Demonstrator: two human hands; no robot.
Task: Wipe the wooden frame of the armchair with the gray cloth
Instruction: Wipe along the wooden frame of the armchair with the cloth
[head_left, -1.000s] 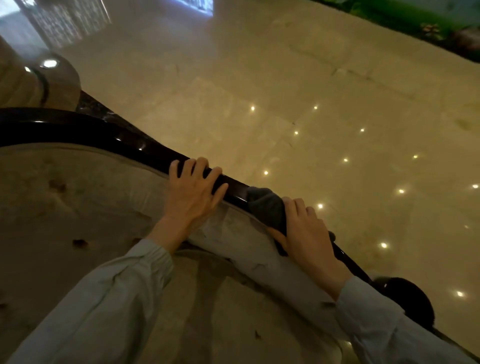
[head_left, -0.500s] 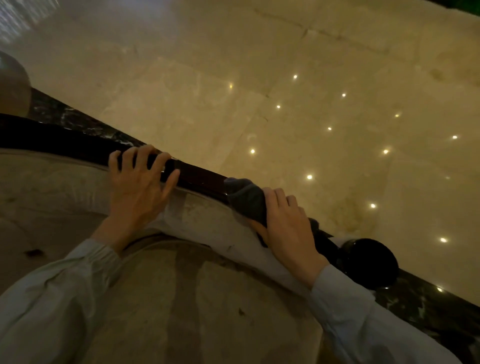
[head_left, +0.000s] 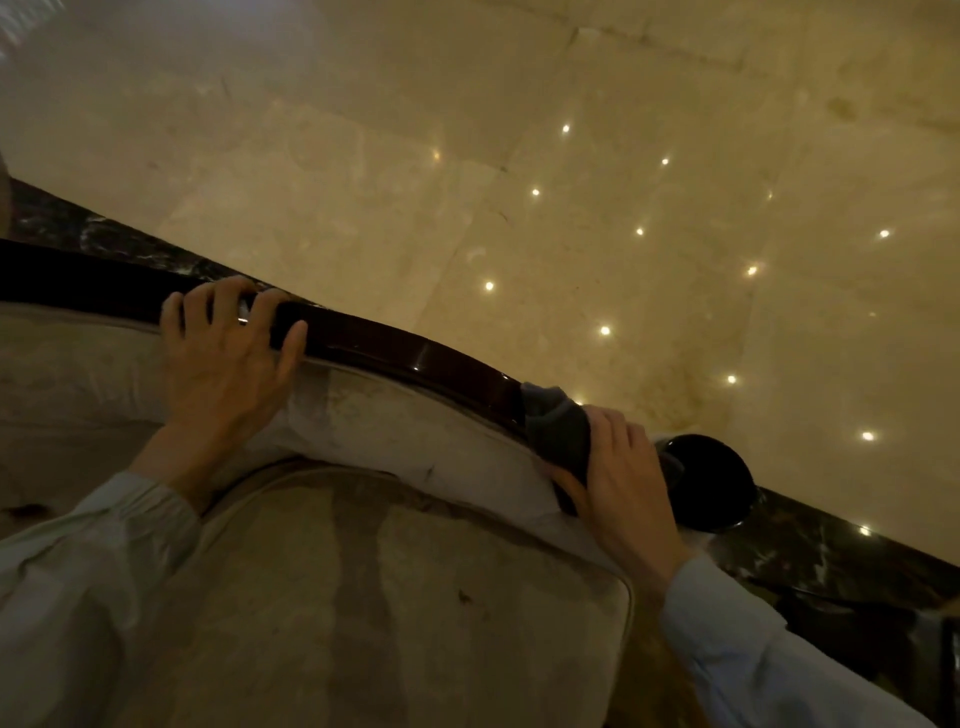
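Observation:
The armchair's dark glossy wooden frame (head_left: 405, 353) curves from the left edge down to a round knob (head_left: 717, 478) at the right. My left hand (head_left: 228, 358) lies over the rail at the left, fingers curled across its top. My right hand (head_left: 618, 478) presses the gray cloth (head_left: 558, 431) around the rail just before the knob. Part of the cloth is hidden under my palm.
Beige padded upholstery (head_left: 415, 431) runs along the inner side of the rail, with a seat cushion (head_left: 363, 597) below it. Beyond the rail lies a polished marble floor (head_left: 571, 208) with light reflections and a dark marble border strip (head_left: 831, 561).
My right hand has slid the cloth down the rail toward the round knob. The left hand keeps its hold on the rail. The view has shifted lower and rightward.

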